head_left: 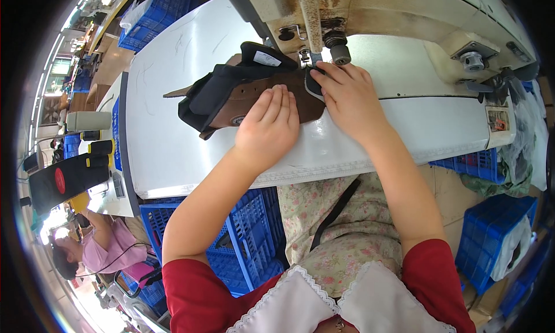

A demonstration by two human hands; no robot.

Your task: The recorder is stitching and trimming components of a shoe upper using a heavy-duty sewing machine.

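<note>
While two hands (pixel 306 110) press one shoe upper (pixel 243 90), one sewing machine (pixel 370 15)

Two hands (pixel 272 125), one shoe upper (pixel 243 93), one sewing machine (pixel 358 15).

Blue plastic crates (pixel 243 240) sit under the white sewing table (pixel 173 130); another worker in pink (pixel 104 249) sits far left.

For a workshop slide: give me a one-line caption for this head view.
Both hands, left hand and right hand, press a brown-and-black leather shoe upper flat under a beige sewing machine.
</note>
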